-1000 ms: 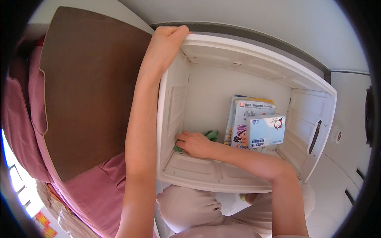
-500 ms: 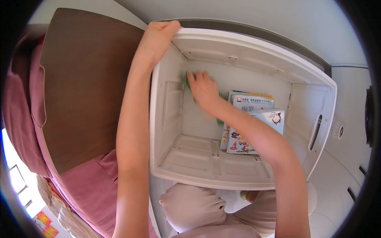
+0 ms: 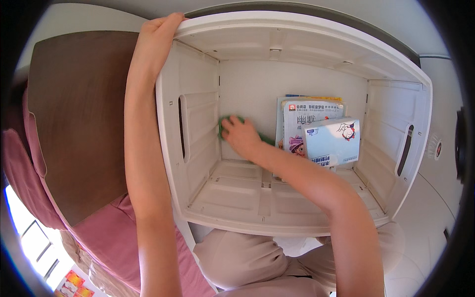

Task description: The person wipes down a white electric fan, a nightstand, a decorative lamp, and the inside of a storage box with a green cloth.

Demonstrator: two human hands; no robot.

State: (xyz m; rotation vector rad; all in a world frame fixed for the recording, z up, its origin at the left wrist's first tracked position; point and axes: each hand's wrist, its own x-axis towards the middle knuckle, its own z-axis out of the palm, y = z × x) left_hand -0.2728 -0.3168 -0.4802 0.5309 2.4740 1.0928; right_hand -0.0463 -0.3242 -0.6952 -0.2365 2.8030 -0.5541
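Observation:
A large white plastic storage box (image 3: 257, 227) stands in front of me, its open side facing me. My left hand (image 3: 161, 35) is closed over the rim at its far left corner. Inside, my right hand (image 3: 241, 137) is closed on a green cloth (image 3: 230, 121), pressed to the box bottom close to the left wall. Part of the cloth trails out beside the wrist. Right of this hand lie several stacked books (image 3: 314, 116), with a light-blue book or packet (image 3: 336, 141) on top. My right forearm crosses in front of their lower edge.
A dark brown board (image 3: 81, 123) lies on pink fabric (image 3: 111, 242) to the left. White cabinet-like surfaces (image 3: 433, 198) stand at the right. My bent knees (image 3: 242, 257) are just under the near rim.
My right hand has moved the green cloth nearer to me along the left wall. The box now fills more of the view, and my left hand stays on its rim.

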